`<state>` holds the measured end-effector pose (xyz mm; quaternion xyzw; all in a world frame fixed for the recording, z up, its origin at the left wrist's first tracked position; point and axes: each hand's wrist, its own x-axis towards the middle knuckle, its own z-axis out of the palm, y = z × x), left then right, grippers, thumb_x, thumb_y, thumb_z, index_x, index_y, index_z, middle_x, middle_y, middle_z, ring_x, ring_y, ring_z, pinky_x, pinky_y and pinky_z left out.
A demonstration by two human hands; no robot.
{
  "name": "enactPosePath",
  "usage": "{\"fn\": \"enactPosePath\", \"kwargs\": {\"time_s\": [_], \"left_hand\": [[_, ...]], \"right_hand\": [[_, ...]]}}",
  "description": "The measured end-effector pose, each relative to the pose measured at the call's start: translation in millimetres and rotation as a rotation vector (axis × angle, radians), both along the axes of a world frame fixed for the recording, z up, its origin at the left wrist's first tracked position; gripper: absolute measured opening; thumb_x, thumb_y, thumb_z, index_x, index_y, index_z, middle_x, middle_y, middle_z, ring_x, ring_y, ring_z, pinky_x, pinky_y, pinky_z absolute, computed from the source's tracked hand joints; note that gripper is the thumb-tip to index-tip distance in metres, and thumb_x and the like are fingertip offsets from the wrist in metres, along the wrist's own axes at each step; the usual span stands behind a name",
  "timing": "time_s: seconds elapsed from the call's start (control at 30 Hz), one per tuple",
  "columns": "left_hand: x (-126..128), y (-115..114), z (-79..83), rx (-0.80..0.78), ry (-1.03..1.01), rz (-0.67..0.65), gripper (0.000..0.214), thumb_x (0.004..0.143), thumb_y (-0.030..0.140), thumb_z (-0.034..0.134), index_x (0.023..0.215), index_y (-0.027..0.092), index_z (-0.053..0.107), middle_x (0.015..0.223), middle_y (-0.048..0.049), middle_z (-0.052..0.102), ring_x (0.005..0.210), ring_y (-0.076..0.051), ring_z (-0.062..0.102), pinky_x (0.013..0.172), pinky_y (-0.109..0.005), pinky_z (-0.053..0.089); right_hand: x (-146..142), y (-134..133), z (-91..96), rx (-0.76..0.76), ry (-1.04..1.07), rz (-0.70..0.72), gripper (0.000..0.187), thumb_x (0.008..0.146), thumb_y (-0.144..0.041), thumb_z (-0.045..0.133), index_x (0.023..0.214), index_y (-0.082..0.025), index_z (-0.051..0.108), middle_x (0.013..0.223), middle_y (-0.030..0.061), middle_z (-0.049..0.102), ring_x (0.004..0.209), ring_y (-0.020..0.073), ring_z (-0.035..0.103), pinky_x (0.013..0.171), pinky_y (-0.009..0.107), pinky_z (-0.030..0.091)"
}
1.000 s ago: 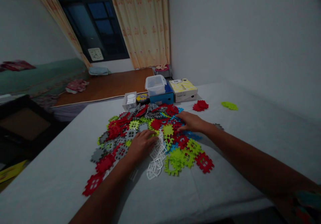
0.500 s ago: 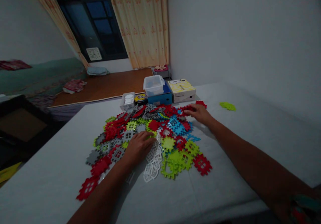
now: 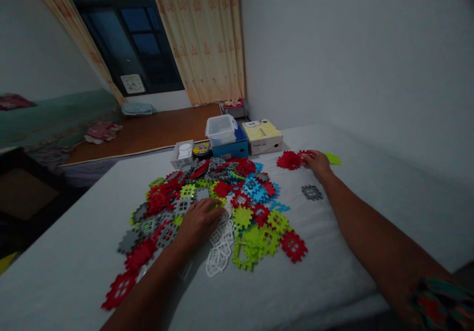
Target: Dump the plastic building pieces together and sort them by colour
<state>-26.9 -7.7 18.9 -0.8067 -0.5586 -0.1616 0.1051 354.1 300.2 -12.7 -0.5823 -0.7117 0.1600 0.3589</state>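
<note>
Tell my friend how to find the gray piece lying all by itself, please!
On the white cloth, find the big colorful pile. Look right of it, nearer the camera than the right hand, for a toothed gray piece. Unlike gray pieces in the pile, it lies alone.

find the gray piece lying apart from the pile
In the head view, the gray piece lies right of centre on the sheet, between the pile and the right arm, nearer the camera than the red stack.

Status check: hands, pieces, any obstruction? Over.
Right hand pinching a red piece beside other red pieces. Left hand on the pile. Gray piece apart from pile; no obstruction visible.
</note>
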Motion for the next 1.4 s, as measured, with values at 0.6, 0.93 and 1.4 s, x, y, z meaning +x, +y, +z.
{"fn": "enactPosePath", "kwargs": {"time_s": [0.6,0.93,1.4], "left_hand": [[3.9,-1.0,3.6,-0.025,0.016,0.034,0.023,0.091,0.022,0.056,0.108,0.028,0.069,0.119,-0.0058,0.068,0.110,-0.025,0.060,0.089,-0.040,0.048],[2.8,-1.3,3.9,-0.033,0.032,0.028,0.024,0.091,0.022,0.055,0.110,0.029,0.068,0.120,-0.0051,0.067,0.111,-0.025,0.060,0.089,-0.040,0.047],[-2.1,1.4,-1.5,0.020,0.015,0.010,0.024,0.093,0.026,0.052,0.109,0.029,0.069,0.119,-0.0059,0.068,0.109,-0.024,0.062,0.089,-0.039,0.049]], "right_hand": [[-82.9,-100.7,45.6,-0.039,-0.366,0.823,0.035,0.068,-0.037,0.080,0.097,-0.020,0.072,0.099,0.0075,0.071,0.091,0.0244,0.063,0.077,0.032,0.046],[-83.1,-109.9,46.6,-0.130,-0.351,0.903,0.044,0.062,-0.024,0.081,0.105,-0.025,0.071,0.107,0.0051,0.070,0.094,0.0227,0.065,0.080,0.031,0.048],[-33.3,-52.2,54.8,-0.071,0.103,0.453,0.019,0.079,-0.034,0.069,0.091,-0.018,0.072,0.093,0.0053,0.073,0.084,0.0199,0.066,0.078,0.033,0.053]]}}
